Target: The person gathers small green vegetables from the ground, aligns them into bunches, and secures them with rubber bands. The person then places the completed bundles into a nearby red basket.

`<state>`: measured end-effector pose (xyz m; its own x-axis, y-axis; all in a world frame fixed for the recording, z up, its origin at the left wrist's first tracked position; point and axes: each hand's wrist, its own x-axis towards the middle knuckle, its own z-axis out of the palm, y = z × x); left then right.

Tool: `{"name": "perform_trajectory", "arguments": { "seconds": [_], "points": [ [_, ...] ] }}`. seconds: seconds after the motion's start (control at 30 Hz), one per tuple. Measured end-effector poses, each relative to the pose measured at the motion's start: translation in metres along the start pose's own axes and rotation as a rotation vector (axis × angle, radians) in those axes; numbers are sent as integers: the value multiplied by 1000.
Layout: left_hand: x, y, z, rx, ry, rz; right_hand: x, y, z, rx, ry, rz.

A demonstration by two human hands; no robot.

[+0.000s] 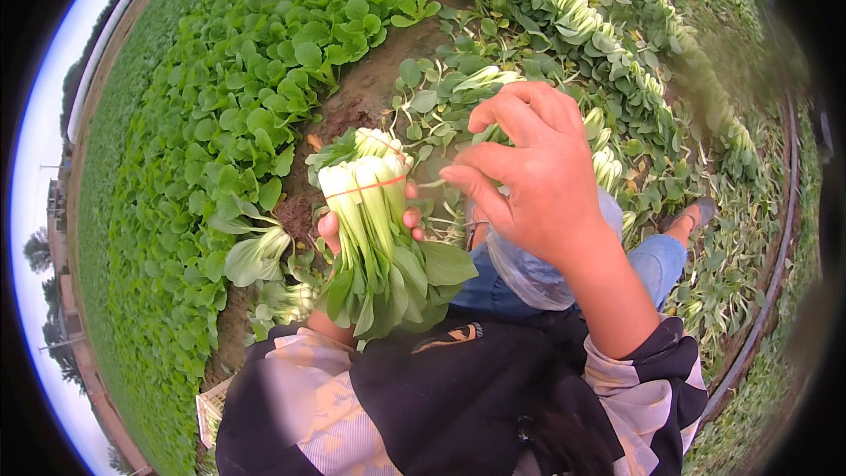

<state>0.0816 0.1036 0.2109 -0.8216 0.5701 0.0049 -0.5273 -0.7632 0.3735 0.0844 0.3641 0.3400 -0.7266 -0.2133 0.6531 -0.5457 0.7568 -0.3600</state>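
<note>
My left hand (411, 211) grips a bundle of bok choy (367, 211) from beneath. Its white stem bases point away from me and the green leaves hang towards my chest. An orange rubber band (365, 187) runs around the stems near their base. My right hand (535, 165) is raised just right of the bundle, fingers curled and thumb apart from the index finger. Beside the thumb tip is a small blurred leaf stem (433, 183); whether the thumb touches it is unclear. Behind the held bundle lies another bok choy bunch (380, 143), partly hidden.
Leafy plants (258, 92) grow densely on the left. Rows of cut bok choy (575, 13) lie on the ground at the far right. A loose bok choy (261, 254) sits left of the bundle. A plastic crate (213, 403) stands lower left; a clear plastic bag (529, 271) covers my lap.
</note>
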Motion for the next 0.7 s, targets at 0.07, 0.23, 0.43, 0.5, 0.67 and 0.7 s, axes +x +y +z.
{"name": "perform_trajectory", "arguments": {
  "seconds": [0.07,0.23,0.43,0.5,0.67,0.7],
  "points": [
    [-5,11,0,108,65,11,-21,0,6,111,-68,80],
    [-40,103,-23,942,246,-122,-85,32,-29,156,-69,383],
    [9,122,-121,1889,546,-1,-131,61,-48,100,-26,748],
    [39,128,-144,2054,567,-16,-137,65,-50,79,-34,755],
    [89,163,-166,2317,562,-187,-170,80,-55,88,34,865],
    [93,166,-164,2333,553,-245,-180,84,-56,82,45,909]
  ]
}}
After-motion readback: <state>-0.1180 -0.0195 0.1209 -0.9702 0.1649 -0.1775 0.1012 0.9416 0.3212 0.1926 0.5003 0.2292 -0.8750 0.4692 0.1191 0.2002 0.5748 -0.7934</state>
